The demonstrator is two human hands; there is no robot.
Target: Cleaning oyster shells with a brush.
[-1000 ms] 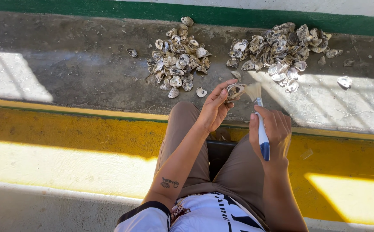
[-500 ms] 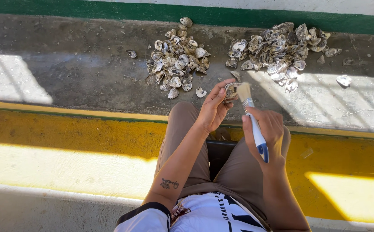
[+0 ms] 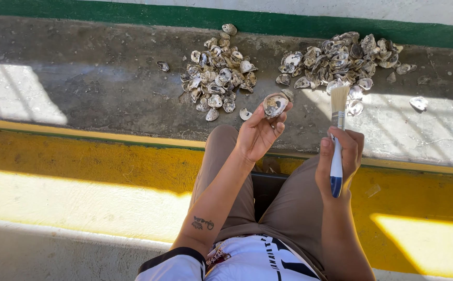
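We see two heaps of shells on the grey concrete floor (image 3: 96,88): the left heap (image 3: 217,73) and the right heap (image 3: 341,60). Far off runs a green stripe (image 3: 133,15); near us, a yellow band (image 3: 80,166).

Right hand (image 3: 341,161) covers the middle of the paintbrush (image 3: 337,136) handle; only bristles and blue-tipped end show. Left hand (image 3: 258,136) fingertips hide the near edge of the held oyster shell (image 3: 275,104); underside not visible. Shells deep in the two far piles (image 3: 336,57) overlap, count indeterminate. Torso and right forearm cut off at near edge
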